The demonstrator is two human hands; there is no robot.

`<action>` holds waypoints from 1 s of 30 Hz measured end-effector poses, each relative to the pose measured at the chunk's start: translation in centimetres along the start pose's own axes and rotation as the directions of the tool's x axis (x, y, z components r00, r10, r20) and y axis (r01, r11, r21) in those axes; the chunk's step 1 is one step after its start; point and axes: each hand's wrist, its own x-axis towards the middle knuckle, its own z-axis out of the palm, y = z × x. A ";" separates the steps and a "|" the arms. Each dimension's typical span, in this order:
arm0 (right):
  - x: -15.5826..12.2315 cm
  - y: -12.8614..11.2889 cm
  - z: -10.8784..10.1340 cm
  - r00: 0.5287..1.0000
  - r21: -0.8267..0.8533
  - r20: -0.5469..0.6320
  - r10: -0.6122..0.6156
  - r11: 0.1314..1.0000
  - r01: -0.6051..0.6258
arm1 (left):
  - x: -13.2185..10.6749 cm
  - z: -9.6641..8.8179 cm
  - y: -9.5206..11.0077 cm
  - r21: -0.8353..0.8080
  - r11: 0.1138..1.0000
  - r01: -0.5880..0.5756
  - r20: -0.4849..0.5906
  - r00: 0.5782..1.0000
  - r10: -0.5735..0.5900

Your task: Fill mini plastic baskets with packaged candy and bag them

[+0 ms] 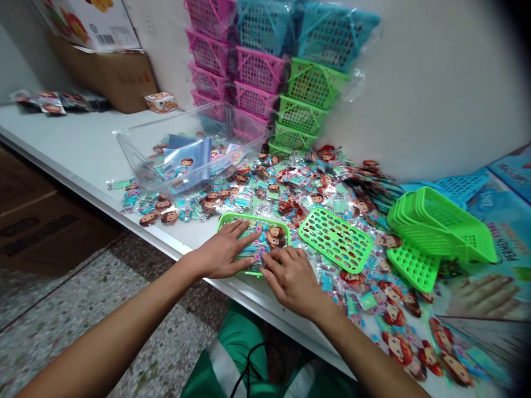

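A small green basket [226, 220] sits at the near edge of the white table [83, 149], filled with cartoon-figure packets [274, 236]. My left hand [222, 251] lies flat over the basket's left part, fingers stretched out on the packets. My right hand [290, 276] rests at the basket's near right corner, fingers curled down onto the packets; whether it grips one is hidden. A green perforated lid [336, 239] lies just right of the basket.
Loose packets [290, 188] cover the table behind. A clear plastic tub [186, 149] stands at the back left. Stacked pink, blue and green baskets [265, 72] lean on the wall. Nested green baskets [440, 226] lie right. Cardboard boxes [116, 77] sit far left.
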 end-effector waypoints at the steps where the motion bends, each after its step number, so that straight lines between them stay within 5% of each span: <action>1: 0.0 -0.6 0.2 0.999 -0.001 0.000 0.034 0.999 -0.034 | 0.0 -0.1 -0.1 0.007 1.000 -0.007 0.001 1.000 0.007; 9: 0.0 -3.1 1.6 0.979 0.020 -0.043 0.197 0.980 -0.197 | 0.5 0.2 -0.6 0.065 0.997 -0.037 0.010 0.999 0.037; 17: 0.0 -3.2 2.3 0.977 0.045 -0.061 0.207 0.978 -0.204 | 0.7 0.7 0.1 0.110 0.994 -0.024 -0.056 0.998 0.030; 23: -0.4 -1.9 1.7 0.977 0.124 -0.109 0.182 0.978 -0.168 | 0.8 0.8 0.0 0.142 0.989 -0.047 -0.065 0.996 0.056; 27: 0.0 -0.3 1.4 0.942 0.111 -0.207 0.265 0.963 -0.246 | 0.8 1.1 -0.1 0.136 0.990 -0.043 -0.077 0.996 0.054; 30: 0.9 0.3 1.8 0.947 0.027 -0.093 0.308 0.951 -0.307 | 0.8 1.2 -0.1 0.135 0.990 -0.043 -0.073 0.996 0.054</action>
